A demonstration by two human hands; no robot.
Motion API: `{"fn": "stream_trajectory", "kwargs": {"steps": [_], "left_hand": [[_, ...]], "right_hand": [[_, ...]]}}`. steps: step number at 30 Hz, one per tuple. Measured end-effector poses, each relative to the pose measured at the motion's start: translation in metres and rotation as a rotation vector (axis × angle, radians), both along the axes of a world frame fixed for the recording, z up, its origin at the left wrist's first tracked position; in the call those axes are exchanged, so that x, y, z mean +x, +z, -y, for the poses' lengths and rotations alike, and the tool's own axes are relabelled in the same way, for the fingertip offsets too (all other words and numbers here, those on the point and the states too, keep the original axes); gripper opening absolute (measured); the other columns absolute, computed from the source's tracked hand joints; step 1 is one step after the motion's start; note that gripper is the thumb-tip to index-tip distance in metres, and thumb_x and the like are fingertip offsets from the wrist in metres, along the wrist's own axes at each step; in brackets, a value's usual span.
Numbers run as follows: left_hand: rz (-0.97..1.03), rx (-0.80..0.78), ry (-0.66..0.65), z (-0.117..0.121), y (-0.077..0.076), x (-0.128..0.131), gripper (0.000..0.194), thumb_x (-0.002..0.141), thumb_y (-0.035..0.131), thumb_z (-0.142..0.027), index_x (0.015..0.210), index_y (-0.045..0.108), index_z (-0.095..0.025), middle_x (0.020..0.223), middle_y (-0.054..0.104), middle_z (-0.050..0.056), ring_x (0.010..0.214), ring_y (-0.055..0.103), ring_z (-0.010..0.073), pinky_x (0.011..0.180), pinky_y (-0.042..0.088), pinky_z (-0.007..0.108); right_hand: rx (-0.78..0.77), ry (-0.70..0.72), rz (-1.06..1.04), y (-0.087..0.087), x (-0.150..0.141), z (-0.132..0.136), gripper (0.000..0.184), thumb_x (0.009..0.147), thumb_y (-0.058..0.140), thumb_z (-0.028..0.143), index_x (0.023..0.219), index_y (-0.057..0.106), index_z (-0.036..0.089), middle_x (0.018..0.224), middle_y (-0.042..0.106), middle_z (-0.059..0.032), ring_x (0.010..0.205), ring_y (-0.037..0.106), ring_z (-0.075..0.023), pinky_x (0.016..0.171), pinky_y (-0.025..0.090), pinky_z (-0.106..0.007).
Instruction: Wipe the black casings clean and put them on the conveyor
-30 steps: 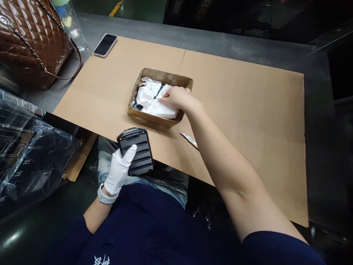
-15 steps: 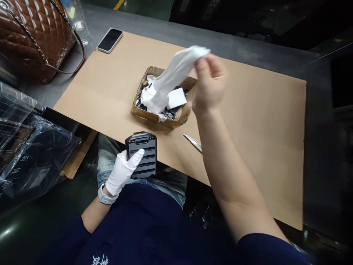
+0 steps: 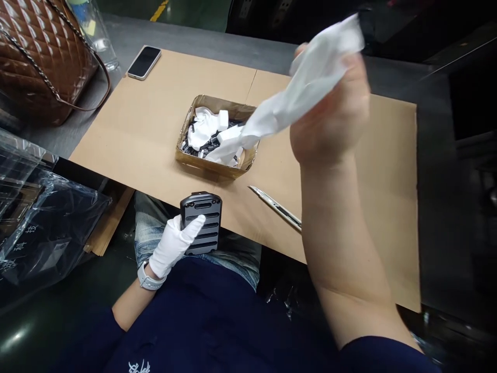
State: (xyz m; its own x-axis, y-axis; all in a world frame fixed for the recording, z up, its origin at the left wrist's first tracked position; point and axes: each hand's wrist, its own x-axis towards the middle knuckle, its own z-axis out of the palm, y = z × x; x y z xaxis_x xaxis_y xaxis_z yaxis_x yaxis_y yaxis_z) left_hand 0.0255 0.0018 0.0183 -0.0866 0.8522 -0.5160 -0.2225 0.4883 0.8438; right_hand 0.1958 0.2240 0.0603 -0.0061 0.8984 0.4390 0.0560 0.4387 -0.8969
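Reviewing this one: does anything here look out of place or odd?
Two things stand out. The left hand, holding a black ribbed device, wears a white glove, while the right hand, gripping white wrapping, is bare. A utility knife lies on the cardboard sheet with its blade showing, near the sheet's edge.

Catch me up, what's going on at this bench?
One person is working here. Their bare right hand grips a crumpled white wrapping sheet above a small cardboard tray of white wrapping and small black parts. Their white-gloved left hand holds a ribbed black device over their lap. A utility knife lies on the cardboard sheet beside the tray.
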Motion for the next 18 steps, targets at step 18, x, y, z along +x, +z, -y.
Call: {"fn": "stream_trajectory", "kwargs": {"steps": [18], "left_hand": [[-0.242,0.123,-0.261,-0.002,-0.013,0.016,0.029,0.081,0.061,-0.043,0.097,0.07,-0.021,0.095,0.075,0.005,0.091,0.07,0.0206,0.085,0.055,0.028]], "right_hand": [[-0.553,-0.146,-0.318,-0.047,0.055,0.083,0.02,0.075,0.045,0.045,0.09,0.049,0.031,0.07,0.054,-0.0004,0.07,0.059,-0.0208,0.076,0.05,-0.042]]}}
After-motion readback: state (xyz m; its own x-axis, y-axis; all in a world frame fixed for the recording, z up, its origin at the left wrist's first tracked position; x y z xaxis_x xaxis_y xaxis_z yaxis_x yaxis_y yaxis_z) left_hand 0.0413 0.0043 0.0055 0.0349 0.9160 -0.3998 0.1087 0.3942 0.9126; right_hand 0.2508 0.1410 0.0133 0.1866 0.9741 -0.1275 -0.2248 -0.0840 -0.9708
